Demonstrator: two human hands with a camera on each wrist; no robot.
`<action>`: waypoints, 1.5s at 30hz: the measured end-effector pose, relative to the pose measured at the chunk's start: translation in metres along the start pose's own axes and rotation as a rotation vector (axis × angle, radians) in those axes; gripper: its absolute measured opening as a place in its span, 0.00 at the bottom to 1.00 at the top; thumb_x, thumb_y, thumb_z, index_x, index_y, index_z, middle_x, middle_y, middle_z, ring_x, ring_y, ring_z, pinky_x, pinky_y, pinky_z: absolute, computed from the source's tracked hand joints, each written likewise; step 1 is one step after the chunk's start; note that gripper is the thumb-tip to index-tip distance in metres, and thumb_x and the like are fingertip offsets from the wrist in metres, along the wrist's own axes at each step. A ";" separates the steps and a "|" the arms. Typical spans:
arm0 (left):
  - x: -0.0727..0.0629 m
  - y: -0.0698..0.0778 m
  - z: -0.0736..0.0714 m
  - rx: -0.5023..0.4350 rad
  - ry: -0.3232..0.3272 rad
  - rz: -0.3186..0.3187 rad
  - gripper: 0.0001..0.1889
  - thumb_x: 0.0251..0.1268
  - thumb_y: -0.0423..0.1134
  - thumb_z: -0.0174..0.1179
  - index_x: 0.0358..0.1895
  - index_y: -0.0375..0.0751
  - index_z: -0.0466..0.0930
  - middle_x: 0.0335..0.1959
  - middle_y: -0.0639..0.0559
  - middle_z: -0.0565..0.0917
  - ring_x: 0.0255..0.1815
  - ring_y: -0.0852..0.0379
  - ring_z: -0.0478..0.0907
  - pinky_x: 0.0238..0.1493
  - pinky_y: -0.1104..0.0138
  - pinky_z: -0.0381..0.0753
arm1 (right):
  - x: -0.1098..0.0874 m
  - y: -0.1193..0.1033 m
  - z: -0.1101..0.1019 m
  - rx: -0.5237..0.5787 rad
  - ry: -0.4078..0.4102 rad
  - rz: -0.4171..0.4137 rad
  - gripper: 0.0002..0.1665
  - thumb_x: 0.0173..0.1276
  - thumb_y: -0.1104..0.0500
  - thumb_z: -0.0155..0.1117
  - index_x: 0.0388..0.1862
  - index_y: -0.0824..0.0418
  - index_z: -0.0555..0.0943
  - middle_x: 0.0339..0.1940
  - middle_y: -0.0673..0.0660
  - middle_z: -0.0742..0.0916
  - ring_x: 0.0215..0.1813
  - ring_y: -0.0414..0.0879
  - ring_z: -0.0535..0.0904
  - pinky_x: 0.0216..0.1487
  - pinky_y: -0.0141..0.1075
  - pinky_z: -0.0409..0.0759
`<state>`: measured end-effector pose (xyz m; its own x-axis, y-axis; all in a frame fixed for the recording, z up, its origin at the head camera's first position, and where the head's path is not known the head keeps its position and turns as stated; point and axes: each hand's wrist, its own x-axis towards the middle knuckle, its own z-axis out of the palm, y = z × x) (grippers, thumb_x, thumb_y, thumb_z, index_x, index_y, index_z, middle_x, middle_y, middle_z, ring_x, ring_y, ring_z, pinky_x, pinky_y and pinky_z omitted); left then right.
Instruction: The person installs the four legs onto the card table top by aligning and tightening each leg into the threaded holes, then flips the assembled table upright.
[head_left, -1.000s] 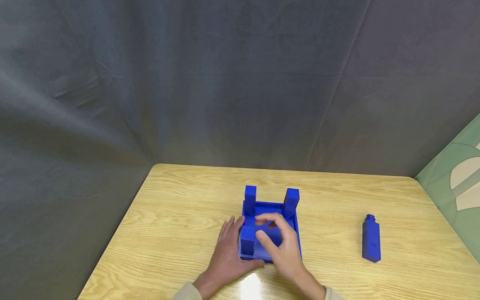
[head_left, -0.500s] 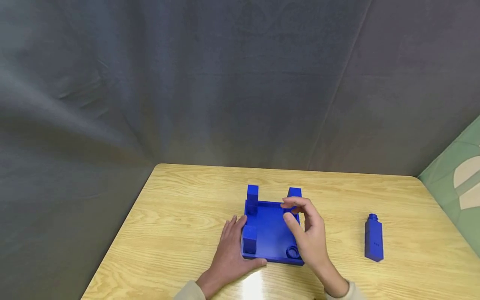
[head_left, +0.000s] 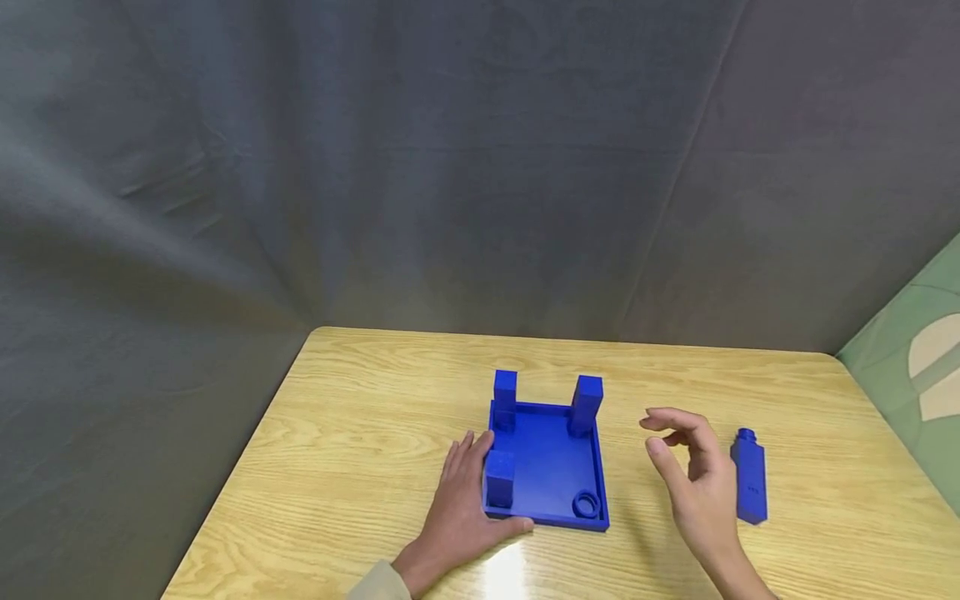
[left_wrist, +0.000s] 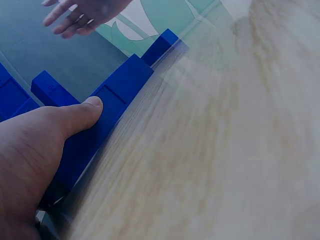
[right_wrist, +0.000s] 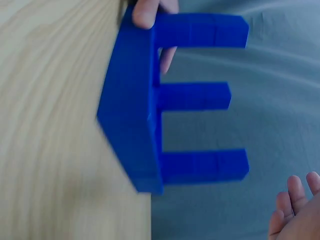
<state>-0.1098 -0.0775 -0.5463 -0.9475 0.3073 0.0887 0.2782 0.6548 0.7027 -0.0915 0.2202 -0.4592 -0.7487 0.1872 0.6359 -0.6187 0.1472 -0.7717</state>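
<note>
A blue square base [head_left: 546, 467] with a raised rim lies on the table, with three upright square legs, including a near-left leg [head_left: 500, 479], standing at its corners. In its near-right corner sits a threaded ring socket [head_left: 587, 503]. My left hand [head_left: 461, 512] holds the base's near-left corner, thumb [left_wrist: 87, 111] along the front wall and fingers at the left side. To the right of the base, my right hand [head_left: 697, 479] hangs with fingers and thumb curved apart, nothing between them. Just beyond it lies a loose blue leg [head_left: 750, 479] with a screw neck, partly covered by the hand.
The wood-grain table [head_left: 360, 417] carries all of this. A dark grey curtain [head_left: 465, 167] hangs behind it and along the left. At the right edge is a green patterned cloth [head_left: 922, 367].
My right hand has moved right, from over the base to beside the loose leg, uncovering the ring socket. My left hand stays at the base's corner, which has shifted only slightly in view.
</note>
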 end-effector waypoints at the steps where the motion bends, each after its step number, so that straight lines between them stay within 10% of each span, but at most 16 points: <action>1: 0.000 0.000 0.000 0.001 0.002 -0.002 0.68 0.50 0.71 0.82 0.90 0.44 0.56 0.89 0.41 0.63 0.92 0.33 0.49 0.89 0.35 0.51 | -0.001 0.001 -0.005 -0.016 0.004 -0.002 0.19 0.71 0.84 0.58 0.59 0.83 0.80 0.49 0.53 0.91 0.53 0.43 0.84 0.57 0.28 0.75; 18: 0.000 0.004 0.004 -0.024 -0.008 -0.015 0.69 0.48 0.71 0.82 0.90 0.45 0.56 0.89 0.42 0.63 0.91 0.32 0.49 0.88 0.33 0.51 | -0.031 -0.001 -0.067 -0.371 0.182 0.221 0.22 0.72 0.84 0.60 0.64 0.81 0.79 0.48 0.42 0.90 0.54 0.39 0.83 0.59 0.22 0.77; 34: 0.001 0.001 0.000 0.016 0.008 0.008 0.68 0.49 0.72 0.82 0.90 0.44 0.57 0.88 0.42 0.64 0.91 0.33 0.51 0.89 0.35 0.52 | -0.039 0.026 -0.090 -0.666 0.261 0.430 0.34 0.60 0.70 0.86 0.66 0.65 0.83 0.49 0.24 0.82 0.53 0.23 0.76 0.50 0.19 0.68; 39: 0.001 0.001 0.000 0.013 0.007 0.006 0.69 0.48 0.72 0.82 0.90 0.44 0.57 0.88 0.42 0.64 0.91 0.33 0.51 0.89 0.35 0.52 | -0.038 0.032 -0.098 -0.757 0.198 0.497 0.41 0.59 0.64 0.88 0.70 0.66 0.81 0.55 0.42 0.84 0.52 0.23 0.70 0.48 0.24 0.68; 45: 0.001 0.001 0.000 0.015 -0.002 -0.009 0.68 0.49 0.71 0.82 0.90 0.45 0.56 0.89 0.42 0.63 0.92 0.34 0.50 0.89 0.35 0.52 | -0.037 0.040 -0.108 -0.837 0.066 0.558 0.52 0.58 0.61 0.89 0.79 0.71 0.73 0.67 0.75 0.78 0.62 0.60 0.73 0.45 0.23 0.66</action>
<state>-0.1101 -0.0770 -0.5457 -0.9497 0.3023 0.0812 0.2718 0.6679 0.6928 -0.0625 0.3243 -0.5138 -0.8498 0.4873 0.2009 0.2013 0.6523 -0.7308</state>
